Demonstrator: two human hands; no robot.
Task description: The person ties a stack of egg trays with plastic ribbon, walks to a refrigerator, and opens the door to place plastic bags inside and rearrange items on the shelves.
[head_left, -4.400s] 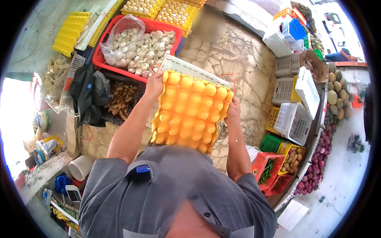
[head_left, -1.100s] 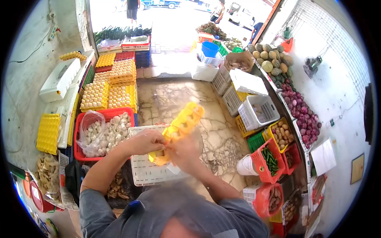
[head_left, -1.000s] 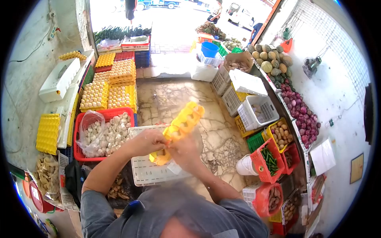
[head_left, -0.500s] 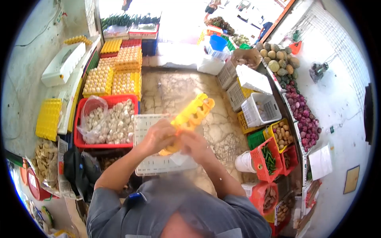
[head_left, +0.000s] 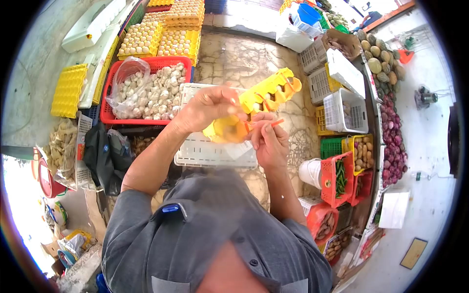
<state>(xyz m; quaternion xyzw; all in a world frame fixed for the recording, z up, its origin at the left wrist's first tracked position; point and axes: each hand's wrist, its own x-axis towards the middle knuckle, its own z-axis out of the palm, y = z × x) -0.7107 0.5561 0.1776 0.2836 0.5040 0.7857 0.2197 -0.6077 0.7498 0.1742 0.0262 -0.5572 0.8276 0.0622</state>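
A yellow egg carton [head_left: 266, 93], long and molded with cups, lies tilted in front of my chest. A thin orange strip [head_left: 277, 122] runs around it, with another loop near its far end. My right hand [head_left: 271, 141] pinches the strip at the carton's near right side, fingers closed. Bent over the carton's left side is my left hand [head_left: 211, 108], its fingertips drawn together; what they grip, if anything, I cannot make out. Beneath both hands stands a white plastic crate [head_left: 215, 155], with a translucent piece of plastic [head_left: 239, 150] hanging over it.
A red basket of garlic [head_left: 108, 105] stands at the left, stacked egg trays [head_left: 141, 39] behind it. On the right are a white bucket [head_left: 309, 172], a red basket of green peppers [head_left: 332, 188], a white crate [head_left: 348, 112] and onions [head_left: 392, 141].
The view has tilted downward. My hands have moved apart; the left lifted off the strip area, and the right pulls out an orange end. The carton has turned slightly to the right.
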